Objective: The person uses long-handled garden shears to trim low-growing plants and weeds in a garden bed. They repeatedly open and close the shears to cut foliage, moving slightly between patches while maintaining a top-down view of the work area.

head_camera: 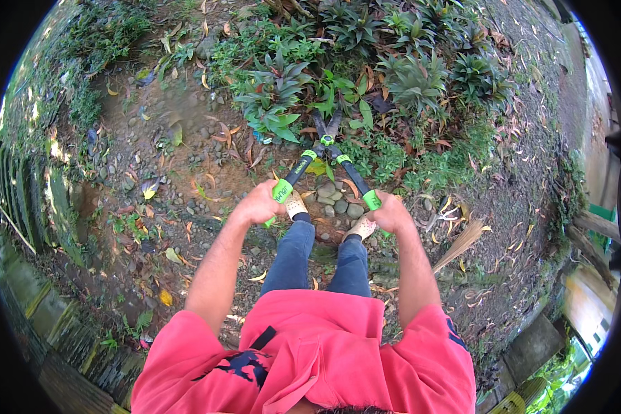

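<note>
My left hand (261, 203) is wrapped around one green-and-black handle of a pair of hedge shears (327, 139). Around the other handle my right hand (393, 213) is closed. The handles spread apart in a V, and the dark blades stand slightly parted, pointing away from me. Their tips reach in among low green leaves (336, 85) at the near edge of a planted bed, partly hidden there. Left of the blades grows a dark, reddish-green leafy plant (274, 93). My feet, in pale spotted shoes (359, 227), stand below the handles.
A stick broom (460, 246) lies on the ground to the right, near a forked pale object (440, 215). Rounded stones (336, 199) sit between my feet. More rosette plants (416, 83) fill the bed. Mossy wooden slats (36, 207) edge the left; a concrete block (533, 346) is lower right.
</note>
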`<action>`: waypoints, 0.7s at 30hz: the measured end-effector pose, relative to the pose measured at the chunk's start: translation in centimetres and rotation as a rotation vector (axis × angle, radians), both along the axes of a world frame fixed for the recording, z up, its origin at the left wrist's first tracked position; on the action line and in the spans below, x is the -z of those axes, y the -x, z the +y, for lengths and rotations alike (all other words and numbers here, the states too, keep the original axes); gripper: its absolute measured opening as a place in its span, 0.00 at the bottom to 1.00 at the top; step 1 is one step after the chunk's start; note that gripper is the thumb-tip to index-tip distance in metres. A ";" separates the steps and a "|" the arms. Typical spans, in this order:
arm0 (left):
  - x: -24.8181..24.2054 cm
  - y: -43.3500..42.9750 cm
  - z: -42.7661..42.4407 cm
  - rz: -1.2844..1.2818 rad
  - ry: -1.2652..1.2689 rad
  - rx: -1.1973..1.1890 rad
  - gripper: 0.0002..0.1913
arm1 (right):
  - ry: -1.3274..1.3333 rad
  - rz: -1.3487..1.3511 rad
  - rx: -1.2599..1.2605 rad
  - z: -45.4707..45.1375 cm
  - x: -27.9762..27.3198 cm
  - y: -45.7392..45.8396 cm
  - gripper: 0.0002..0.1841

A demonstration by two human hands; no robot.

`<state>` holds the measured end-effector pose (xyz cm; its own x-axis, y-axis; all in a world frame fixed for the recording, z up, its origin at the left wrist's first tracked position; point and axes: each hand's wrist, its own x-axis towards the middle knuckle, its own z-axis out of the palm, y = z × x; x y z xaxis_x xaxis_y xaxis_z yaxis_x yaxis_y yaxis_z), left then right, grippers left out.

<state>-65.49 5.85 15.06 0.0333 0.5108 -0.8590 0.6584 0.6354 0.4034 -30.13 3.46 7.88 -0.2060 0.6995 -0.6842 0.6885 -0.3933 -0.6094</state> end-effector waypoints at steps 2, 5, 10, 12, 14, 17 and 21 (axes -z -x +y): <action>-0.7 1.1 1.7 -0.054 0.072 -0.030 0.37 | 0.018 -0.087 0.003 1.8 -1.0 -0.1 0.25; -0.7 1.1 4.5 0.026 0.078 0.024 0.33 | 0.180 0.036 0.036 5.2 -2.7 3.3 0.26; 4.7 -4.6 2.4 0.178 -0.125 -0.062 0.33 | 0.168 -0.221 0.032 5.8 -1.2 10.2 0.25; 6.3 -4.9 -0.5 0.188 -0.117 -0.054 0.33 | 0.162 -0.165 0.056 2.7 0.8 9.8 0.27; 7.8 -4.9 -1.7 0.130 -0.188 -0.054 0.35 | 0.121 -0.249 0.110 0.2 3.3 8.5 0.29; 6.7 -2.9 -1.9 0.083 -0.068 0.018 0.40 | 0.112 -0.115 0.137 -2.4 4.6 6.9 0.28; 1.3 0.1 0.8 0.110 -0.024 0.129 0.47 | 0.065 -0.178 0.058 -0.9 0.6 4.6 0.26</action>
<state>-65.58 6.63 13.74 0.0066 0.5289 -0.8486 0.7752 0.5334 0.3385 -34.75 2.59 7.32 -0.0382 0.6596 -0.7507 0.7584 -0.4700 -0.4515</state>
